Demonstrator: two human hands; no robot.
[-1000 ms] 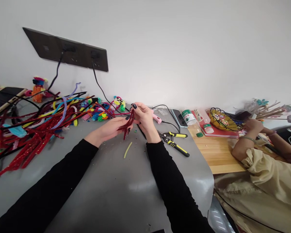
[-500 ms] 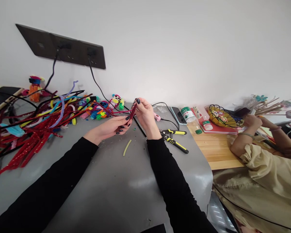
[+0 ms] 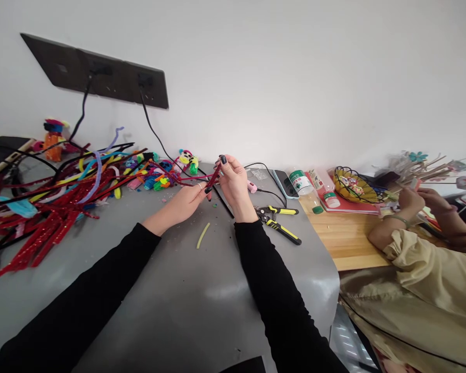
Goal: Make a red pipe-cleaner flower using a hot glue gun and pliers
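Between both hands, just above the grey table (image 3: 171, 295), is a dark red pipe cleaner (image 3: 214, 178). My left hand (image 3: 183, 203) grips its lower part, thumb on top. Higher up, my right hand (image 3: 233, 181) pinches the upper end between thumb and fingers. The strand looks bent or twisted where they meet, though the fingers hide part of it. A short yellow-green piece (image 3: 203, 235) lies on the table below my hands. Wire strippers (image 3: 280, 220) with yellow and black handles rest beside my right wrist.
A heap of coloured pipe cleaners (image 3: 62, 207) spreads across the left. Small fuzzy figures (image 3: 186, 160) stand near the wall. A phone (image 3: 285, 184), plastic bottles (image 3: 302, 181) and a wire basket (image 3: 355, 185) sit to the right. A co-worker's arms (image 3: 406, 207) are over the wooden table (image 3: 345, 238).
My left hand has turned, so its fingers now curl underneath the pipe cleaner, mostly out of sight. My right hand keeps its pinch almost in place. The co-worker's hands have shifted slightly.
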